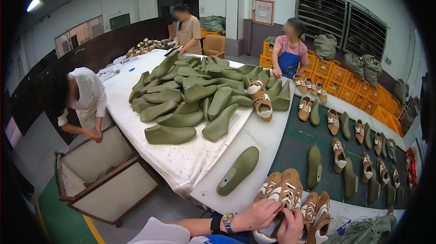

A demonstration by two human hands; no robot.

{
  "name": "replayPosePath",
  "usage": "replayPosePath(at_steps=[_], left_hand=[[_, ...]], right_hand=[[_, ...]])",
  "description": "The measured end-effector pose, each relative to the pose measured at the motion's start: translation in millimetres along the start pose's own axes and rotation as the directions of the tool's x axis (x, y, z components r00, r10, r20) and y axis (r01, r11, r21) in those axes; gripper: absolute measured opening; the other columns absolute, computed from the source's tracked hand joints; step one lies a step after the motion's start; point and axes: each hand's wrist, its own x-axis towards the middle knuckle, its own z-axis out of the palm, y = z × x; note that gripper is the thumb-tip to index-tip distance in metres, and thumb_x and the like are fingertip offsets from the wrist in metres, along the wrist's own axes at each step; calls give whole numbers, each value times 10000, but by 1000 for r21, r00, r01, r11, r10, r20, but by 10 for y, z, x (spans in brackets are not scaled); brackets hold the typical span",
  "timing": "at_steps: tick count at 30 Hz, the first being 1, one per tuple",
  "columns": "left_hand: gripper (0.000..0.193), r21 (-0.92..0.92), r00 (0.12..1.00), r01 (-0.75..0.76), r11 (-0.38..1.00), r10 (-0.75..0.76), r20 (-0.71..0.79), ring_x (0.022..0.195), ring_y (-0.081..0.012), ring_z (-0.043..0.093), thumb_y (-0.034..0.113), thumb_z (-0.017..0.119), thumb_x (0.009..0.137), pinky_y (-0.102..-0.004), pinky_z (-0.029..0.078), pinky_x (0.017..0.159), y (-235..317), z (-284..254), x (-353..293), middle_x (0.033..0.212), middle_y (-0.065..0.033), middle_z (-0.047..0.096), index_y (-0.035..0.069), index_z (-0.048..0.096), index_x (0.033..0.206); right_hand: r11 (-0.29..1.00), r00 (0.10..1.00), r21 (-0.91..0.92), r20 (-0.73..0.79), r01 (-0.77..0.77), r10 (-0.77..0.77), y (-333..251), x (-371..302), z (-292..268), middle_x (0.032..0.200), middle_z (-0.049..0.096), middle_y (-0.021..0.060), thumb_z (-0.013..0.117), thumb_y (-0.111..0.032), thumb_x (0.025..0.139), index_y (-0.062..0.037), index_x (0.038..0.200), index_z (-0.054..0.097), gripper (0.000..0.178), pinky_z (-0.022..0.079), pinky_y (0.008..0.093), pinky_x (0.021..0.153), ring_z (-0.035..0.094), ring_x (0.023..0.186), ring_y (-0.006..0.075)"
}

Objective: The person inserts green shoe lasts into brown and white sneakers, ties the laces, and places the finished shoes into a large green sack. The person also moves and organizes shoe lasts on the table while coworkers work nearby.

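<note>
Tan and white, the shoe [285,190] sits at the near edge of the white table [254,139], toe pointing away from the person, and both hands are on its heel end. The left hand [258,215] comes in from the lower edge with the forearm lying almost level, a wristwatch [226,222] on the wrist; its fingers are curled around the shoe's left side, gripping it. The right hand [290,226] rises from below, knuckles up, fingers bent and pressed against the back of the same shoe, closed on it as well. Just to the right of this shoe, more tan shoes [318,214] lie bunched together at the same near edge, touching one another.

A single olive-green shoe last [238,170] lies alone on the table, beyond and to the left of the held shoe, apart from it. Farther back, toward the middle of the table, a large heap of green lasts [195,96] spreads over a white cloth, with a tan sandal-like shoe [261,101] resting on the heap's right side. Along the right part of the table a dark green mat [295,139] carries rows of shoes and lasts set out singly.

At the left edge a person in a white top [86,96] bends over an open cart [102,176]. At the far edge stand a person in a beige shirt [188,28] and another in a blue apron [289,53]
</note>
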Motion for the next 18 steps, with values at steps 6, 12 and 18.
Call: replayPosePath(at_steps=[6, 12, 18], left_hand=[[352, -101, 996, 84, 991, -87, -27, 775, -310, 631, 69, 643, 828, -358, 513, 658, -13, -66, 32, 876, -137, 635, 1, 553, 1161], [345, -226, 975, 218, 950, -203, 88, 796, -314, 612, 61, 615, 845, -371, 499, 691, -210, -144, 117, 886, -126, 616, 57, 558, 1185], [343, -100, 946, -54, 994, 83, 315, 865, -295, 551, 6, 590, 751, -372, 478, 738, -181, -89, 172, 982, -105, 513, 96, 592, 1082]], right_hand=[[997, 995, 61, 77, 55, -59, 46, 58, -37, 977, 557, 188, 526, 58, 759, -31, 892, 597, 175, 446, 404, 766, 540, 876, 376], [978, 985, 163, 84, 134, -149, 136, 63, -65, 1000, 543, 222, 516, 65, 740, -10, 800, 564, 107, 437, 420, 777, 533, 894, 393], [994, 999, 102, 8, 35, -36, 169, 58, 13, 985, 576, 201, 530, 65, 767, -6, 854, 583, 124, 456, 405, 783, 560, 879, 373]])
